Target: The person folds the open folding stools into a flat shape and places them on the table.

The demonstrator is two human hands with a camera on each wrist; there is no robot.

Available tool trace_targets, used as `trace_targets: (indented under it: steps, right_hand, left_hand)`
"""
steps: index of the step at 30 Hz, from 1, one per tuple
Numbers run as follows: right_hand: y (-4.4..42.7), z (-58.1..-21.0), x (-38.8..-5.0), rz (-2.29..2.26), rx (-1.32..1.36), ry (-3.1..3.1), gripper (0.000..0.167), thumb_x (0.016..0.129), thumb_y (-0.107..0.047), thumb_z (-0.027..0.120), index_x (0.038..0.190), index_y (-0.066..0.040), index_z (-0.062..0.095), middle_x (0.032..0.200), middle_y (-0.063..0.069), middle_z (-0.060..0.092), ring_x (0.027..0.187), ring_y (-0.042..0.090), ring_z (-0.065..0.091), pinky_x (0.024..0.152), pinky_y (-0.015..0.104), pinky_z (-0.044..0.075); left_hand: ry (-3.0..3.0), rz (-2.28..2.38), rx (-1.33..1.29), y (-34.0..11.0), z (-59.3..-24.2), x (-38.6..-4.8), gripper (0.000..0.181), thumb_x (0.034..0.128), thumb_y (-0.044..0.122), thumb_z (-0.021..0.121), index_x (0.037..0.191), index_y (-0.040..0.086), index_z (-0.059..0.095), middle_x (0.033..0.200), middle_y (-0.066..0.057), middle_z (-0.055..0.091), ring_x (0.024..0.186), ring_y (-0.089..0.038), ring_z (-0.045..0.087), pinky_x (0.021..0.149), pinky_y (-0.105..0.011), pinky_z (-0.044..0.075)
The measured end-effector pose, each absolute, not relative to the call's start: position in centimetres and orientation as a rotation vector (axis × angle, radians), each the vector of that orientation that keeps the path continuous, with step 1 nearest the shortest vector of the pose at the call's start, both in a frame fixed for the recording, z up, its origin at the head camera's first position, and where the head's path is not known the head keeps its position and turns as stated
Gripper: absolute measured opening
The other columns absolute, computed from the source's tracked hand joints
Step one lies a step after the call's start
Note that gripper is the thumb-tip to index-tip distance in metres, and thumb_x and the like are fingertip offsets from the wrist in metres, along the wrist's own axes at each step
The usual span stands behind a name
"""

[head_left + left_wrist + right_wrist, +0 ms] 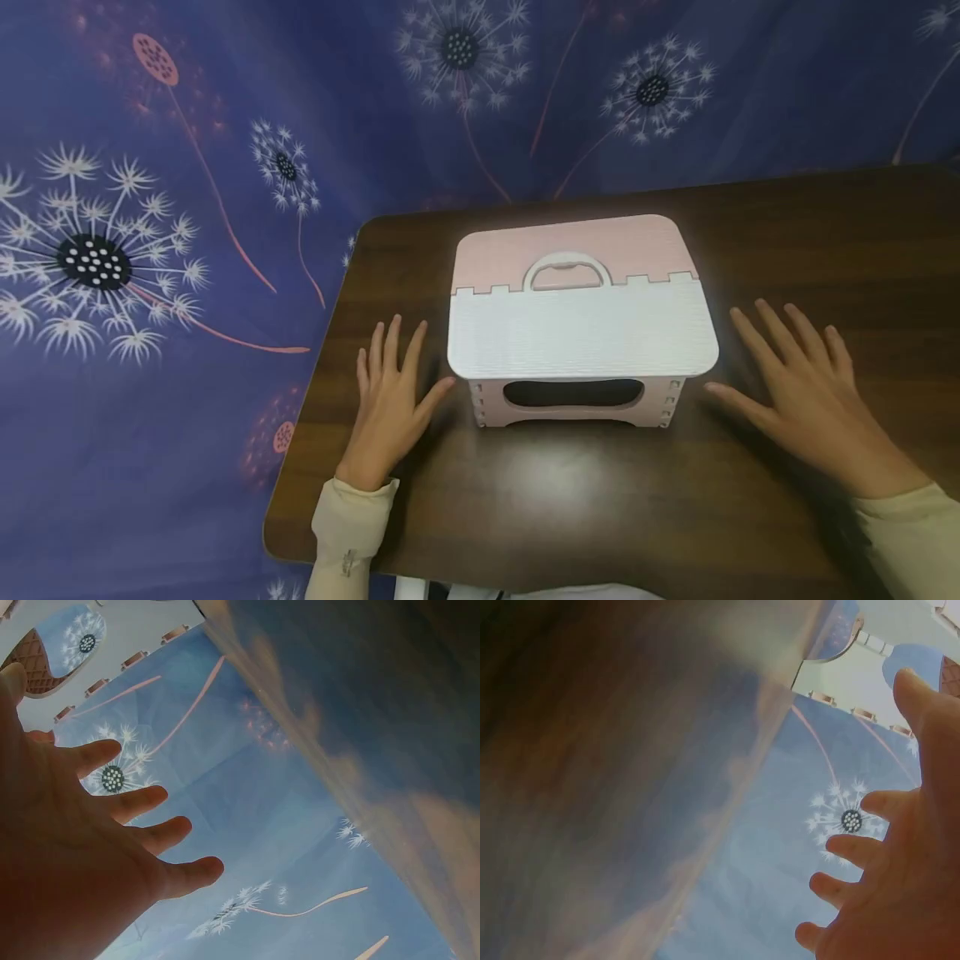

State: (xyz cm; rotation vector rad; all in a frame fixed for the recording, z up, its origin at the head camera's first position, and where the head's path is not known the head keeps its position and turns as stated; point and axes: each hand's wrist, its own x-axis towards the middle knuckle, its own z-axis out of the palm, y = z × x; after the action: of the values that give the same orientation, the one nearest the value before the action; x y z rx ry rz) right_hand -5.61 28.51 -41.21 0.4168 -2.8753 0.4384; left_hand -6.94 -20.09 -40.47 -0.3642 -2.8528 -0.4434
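A pink and white folding step stool (581,333) stands unfolded on the dark wooden table (555,508). Its top is pink at the back and white at the front, with a white carrying handle (567,260) lying between. To the left of the stool is my left hand (386,408), fingers spread and straight, the thumb close to the stool's side. My right hand (810,400) is on the other side, its fingers also spread. Neither hand holds anything. In the left wrist view, part of the stool's side (139,634) shows beyond the left hand's thumb.
Blue cloth (360,108) printed with dandelions hangs behind the table and along its left side. The table's left edge (315,383) runs just beyond the left hand. Something white (412,587) shows below the front edge.
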Motion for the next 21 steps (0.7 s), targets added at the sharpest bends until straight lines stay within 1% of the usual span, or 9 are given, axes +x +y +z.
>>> trace_targets:
  steps: [4,6,9,14,16,18,21]
  right_hand:
    - [27.8,-40.9,-5.8,0.455,0.426,-2.861,0.100,0.085,-0.054,0.072,0.160,-0.022,0.016,0.165,0.018,0.013,0.151,0.040,0.002,0.113,0.067,-0.007]
    - [27.3,-40.8,-6.0,0.453,0.442,-2.853,0.099,0.085,-0.053,0.072,0.160,-0.021,0.018,0.165,0.017,0.013,0.151,0.040,0.003,0.114,0.067,-0.006]
    - [26.9,-40.9,-6.0,0.447,0.467,-2.845,0.098,0.084,-0.053,0.073,0.160,-0.019,0.021,0.164,0.018,0.014,0.151,0.040,0.003,0.114,0.066,-0.006]
    - [26.8,-41.2,-5.8,0.434,0.493,-2.813,0.098,0.083,-0.053,0.074,0.159,-0.019,0.023,0.164,0.018,0.013,0.151,0.040,0.001,0.114,0.066,-0.006]
    - [26.8,-41.2,-5.7,0.427,0.501,-2.804,0.099,0.082,-0.053,0.075,0.159,-0.019,0.023,0.164,0.018,0.013,0.151,0.040,0.001,0.114,0.066,-0.005]
    - [26.8,-41.2,-5.7,0.422,0.504,-2.800,0.099,0.082,-0.053,0.075,0.159,-0.020,0.022,0.165,0.018,0.013,0.151,0.040,0.001,0.114,0.066,-0.005]
    - [26.9,-41.2,-5.6,0.418,0.498,-2.802,0.100,0.082,-0.053,0.075,0.160,-0.021,0.022,0.165,0.017,0.013,0.151,0.040,0.002,0.114,0.066,-0.005]
  left_hand:
    - [-2.837,-0.435,-0.375,-20.0,-40.4,-7.2,0.081,0.0956,0.065,0.050,0.160,0.026,0.019,0.166,-0.012,0.008,0.152,-0.035,-0.001,0.113,-0.070,0.005]
    - [-2.841,-0.426,-0.371,-20.0,-40.4,-7.2,0.081,0.0956,0.064,0.050,0.160,0.026,0.018,0.166,-0.013,0.009,0.152,-0.034,-0.002,0.112,-0.070,0.005]
    - [-2.859,-0.406,-0.362,-20.0,-40.5,-7.0,0.082,0.0956,0.063,0.051,0.160,0.027,0.016,0.166,-0.011,0.005,0.152,-0.036,-0.002,0.112,-0.071,0.005]
    - [-2.887,-0.379,-0.344,-20.1,-40.4,-6.8,0.082,0.0959,0.064,0.049,0.160,0.029,0.012,0.167,-0.005,-0.006,0.151,-0.035,-0.009,0.113,-0.070,0.000]
    - [-2.892,-0.365,-0.338,-20.1,-40.4,-6.8,0.082,0.0960,0.066,0.046,0.161,0.030,0.011,0.167,-0.004,-0.007,0.151,-0.033,-0.012,0.113,-0.070,-0.001]
    - [-2.888,-0.349,-0.336,-20.1,-40.3,-6.7,0.082,0.0961,0.068,0.044,0.161,0.030,0.011,0.167,-0.004,-0.007,0.151,-0.035,-0.010,0.113,-0.069,-0.002]
    - [-2.886,-0.329,-0.337,-20.1,-40.3,-6.8,0.083,0.0955,0.069,0.043,0.161,0.029,0.012,0.167,-0.004,-0.007,0.151,-0.035,-0.011,0.113,-0.069,-0.001]
